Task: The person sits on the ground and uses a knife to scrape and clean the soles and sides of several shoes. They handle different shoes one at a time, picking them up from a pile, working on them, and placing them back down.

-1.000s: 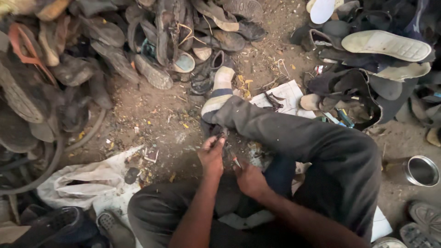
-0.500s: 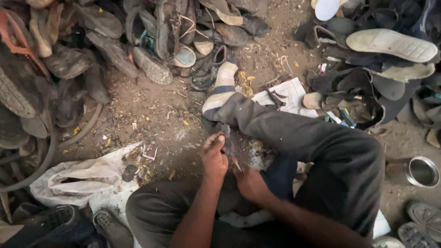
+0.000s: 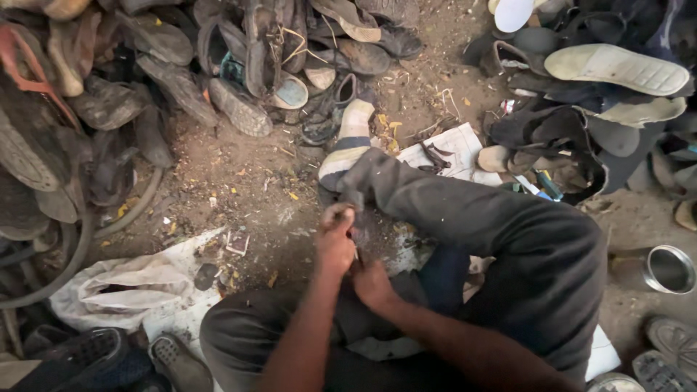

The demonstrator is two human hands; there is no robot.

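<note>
I sit cross-legged on the dirt in dark grey trousers (image 3: 508, 232). My left hand (image 3: 335, 243) is curled into a fist over the ground between my legs, gripping a small thin object (image 3: 354, 250) that I cannot identify. My right hand (image 3: 372, 282) is just below and to the right of it, touching it, with its fingers bent down onto a dark patch; what they hold is hidden. My foot in a striped sandal (image 3: 347, 145) points away, just beyond the hands.
Heaps of worn shoes and sandals lie at the left (image 3: 109, 109), top (image 3: 290, 51) and right (image 3: 602, 94). A rubber hose (image 3: 80, 254) curves at the left. A crumpled white sack (image 3: 123, 287) lies beside my knee, white paper (image 3: 454, 149) beyond my leg, and a metal tin (image 3: 664, 270) at the right.
My two hands stay together over the same spot; the right hand has drawn slightly closer to the left. The view has shifted a little.
</note>
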